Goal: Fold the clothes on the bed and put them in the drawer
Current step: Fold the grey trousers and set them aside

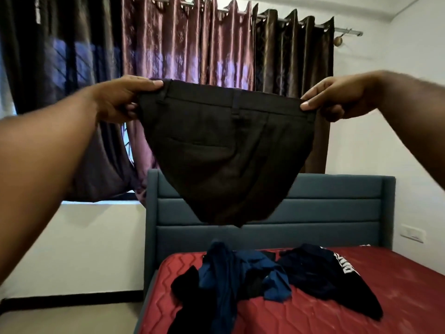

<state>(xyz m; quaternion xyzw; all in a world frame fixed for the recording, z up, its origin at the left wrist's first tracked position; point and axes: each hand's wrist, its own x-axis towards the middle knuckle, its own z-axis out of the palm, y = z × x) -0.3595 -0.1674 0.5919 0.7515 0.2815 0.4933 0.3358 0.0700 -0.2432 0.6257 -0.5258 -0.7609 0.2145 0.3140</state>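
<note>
The left hand (pixel 120 100) and the right hand (pixel 337 97) are raised well apart at the same height, each pinching one end of the waistband of a pair of dark brown trousers (pixel 224 150) between thumb and curled fingers. The trousers hang stretched between them in the air above the bed, waistband uppermost, with belt loops and a slit back pocket showing; the cloth narrows to a bunched point low down, in front of the teal upholstered headboard (pixel 337 208), and touches nothing below. On the red quilted mattress (pixel 361 309) lies the rest of the unfolded clothing: a crumpled blue shirt (pixel 231 273) in the middle, a black garment (pixel 185 288) at its left reaching toward the mattress edge, and a dark navy garment with white lettering (pixel 320 273) at its right, all touching or overlapping one another. Behind the hands hang glossy maroon and brown curtains (pixel 192 44) on a metal rod, and a white switch plate (pixel 411 233) sits on the wall right of the headboard.
</note>
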